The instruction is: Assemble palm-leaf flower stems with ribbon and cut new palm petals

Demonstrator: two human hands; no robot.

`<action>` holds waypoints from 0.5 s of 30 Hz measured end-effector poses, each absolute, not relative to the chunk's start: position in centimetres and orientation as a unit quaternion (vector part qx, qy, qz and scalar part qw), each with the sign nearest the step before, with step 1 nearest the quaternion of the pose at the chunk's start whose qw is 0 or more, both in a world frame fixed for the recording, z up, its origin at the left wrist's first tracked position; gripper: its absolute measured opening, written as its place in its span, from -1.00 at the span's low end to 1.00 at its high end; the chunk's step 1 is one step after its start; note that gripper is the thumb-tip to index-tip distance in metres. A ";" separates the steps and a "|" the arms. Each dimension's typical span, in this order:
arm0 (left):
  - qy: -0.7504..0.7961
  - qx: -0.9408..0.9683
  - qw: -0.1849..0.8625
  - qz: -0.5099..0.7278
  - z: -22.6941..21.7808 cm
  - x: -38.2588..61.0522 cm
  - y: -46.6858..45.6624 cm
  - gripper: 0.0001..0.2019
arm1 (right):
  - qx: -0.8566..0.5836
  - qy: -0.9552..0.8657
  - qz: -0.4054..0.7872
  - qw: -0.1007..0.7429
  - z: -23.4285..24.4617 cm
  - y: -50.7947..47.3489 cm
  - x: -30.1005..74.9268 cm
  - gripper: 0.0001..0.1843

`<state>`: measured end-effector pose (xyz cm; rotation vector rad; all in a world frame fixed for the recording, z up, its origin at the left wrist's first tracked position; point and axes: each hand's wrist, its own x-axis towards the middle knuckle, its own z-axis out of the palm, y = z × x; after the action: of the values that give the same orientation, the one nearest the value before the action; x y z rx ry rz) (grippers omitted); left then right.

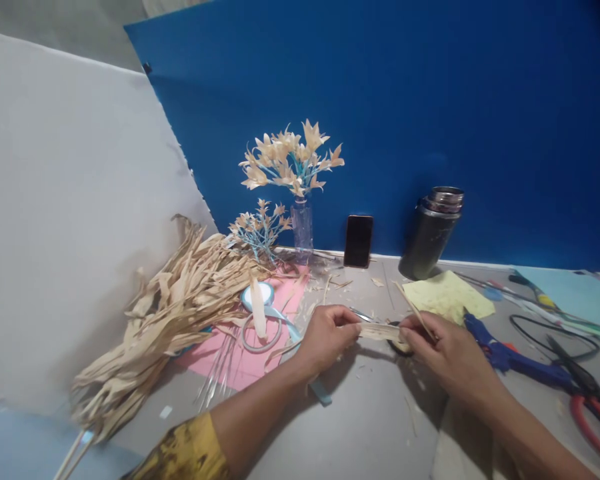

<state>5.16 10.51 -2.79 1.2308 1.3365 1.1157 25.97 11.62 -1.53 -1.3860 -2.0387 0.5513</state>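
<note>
My left hand (pixel 326 337) and my right hand (pixel 443 350) hold a pale strip of dried husk (pixel 380 331) stretched between them, each pinching one end above the grey table (pixel 370 427). A thin husk sliver (pixel 414 310) sticks up from my right fingers. A small dark round object (pixel 399 347) lies on the table just under the strip. A big pile of dried husks (pixel 170 313) lies to the left of my left hand.
A vase of husk flowers (pixel 295 173) stands at the back, with a smaller flower sprig (pixel 260 230), a phone (pixel 358 241) and a steel flask (pixel 431 232). Pink paper (pixel 240 363), tape roll (pixel 260 297), yellow paper (pixel 447 297), blue glue gun (pixel 515 357) and red-handled scissors (pixel 587 407) lie around.
</note>
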 end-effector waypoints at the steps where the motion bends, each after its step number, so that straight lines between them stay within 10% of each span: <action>1: 0.542 0.532 0.482 0.437 -2.8 5.0 10.5 -0.90 | -0.510 -0.780 0.206 0.298 -1.6 11.7 26.0 -0.77; 10: 0.544 0.447 0.568 0.425 -3.4 5.1 10.7 -0.90 | -0.519 -0.688 0.190 0.470 -1.0 10.8 26.0 -0.51; 15: 0.517 0.445 0.578 0.447 -3.0 5.6 10.3 -0.88 | -0.452 -0.745 0.358 0.336 -1.4 10.4 24.4 -0.61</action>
<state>5.65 10.33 -3.00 1.0422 1.2098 1.0461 24.44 10.35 -1.38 -1.1792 -1.9432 0.9330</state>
